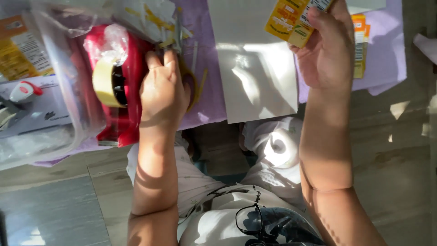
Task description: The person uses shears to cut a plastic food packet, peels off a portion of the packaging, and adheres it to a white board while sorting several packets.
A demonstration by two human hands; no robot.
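Surface: purple cloth (387,59) over floor.
Left hand (161,91): I rest it, fingers loosely curled, on red tape dispenser (125,77).
Right hand (330,48): I pinch yellow packet (291,18).

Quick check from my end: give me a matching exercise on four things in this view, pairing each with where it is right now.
Things:
1. red plastic tape dispenser
2. small yellow cardboard box
3. white paper sheet
4. black-framed eyeglasses

Places:
A. hanging at the person's shirt front
B. flat on the purple cloth
C. under the left hand
D. in the right hand

Pairs: 1-C, 2-D, 3-B, 4-A
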